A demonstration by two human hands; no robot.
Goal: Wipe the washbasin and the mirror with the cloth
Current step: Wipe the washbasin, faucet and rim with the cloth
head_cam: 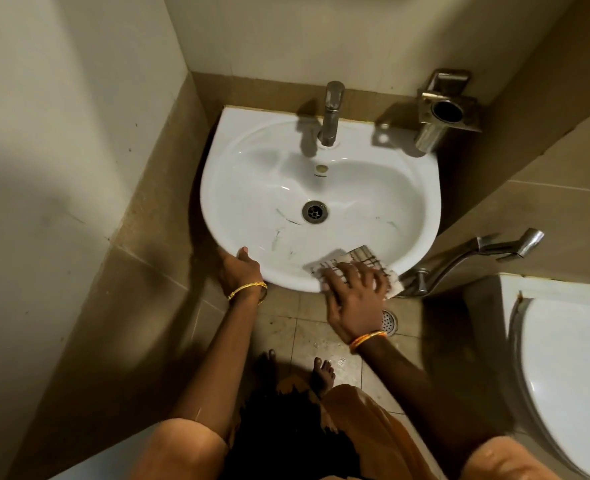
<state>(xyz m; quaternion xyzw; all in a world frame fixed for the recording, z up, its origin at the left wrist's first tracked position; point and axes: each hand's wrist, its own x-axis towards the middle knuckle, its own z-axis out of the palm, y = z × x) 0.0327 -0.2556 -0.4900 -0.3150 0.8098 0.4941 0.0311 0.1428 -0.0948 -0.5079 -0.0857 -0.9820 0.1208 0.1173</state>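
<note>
Tan tiles cover the floor [324,341] and the lower walls of this narrow corner, and you are looking straight down at one white basin [321,188] fixed to the back wall. Nearest you, below the basin, are your two bare feet and one round floor drain [389,322]. You have two hands at the basin's front rim, each wrist with bangles. Your left hand [239,270] grips the rim at its front left, thumb on top and fingers curled under. Your right hand [354,296] lies flat with fingers spread, pressing one cloth [354,259] onto the rim at front right.

That cloth is pale with a dark checked pattern, folded flat; its long axis runs roughly from the rim's outer edge up and inward, with one corner pointing toward the bowl's centre and the other end hanging over the edge under your fingers.

Inside the bowl you can see several thin dark streaks near one metal drain [315,211]. Behind it stands one steel tap [331,112], spout toward you. Right of the tap, on the wall, is one steel holder [442,109]. Right of the basin are one spray handle [515,245] and one toilet [570,368], lid down.
</note>
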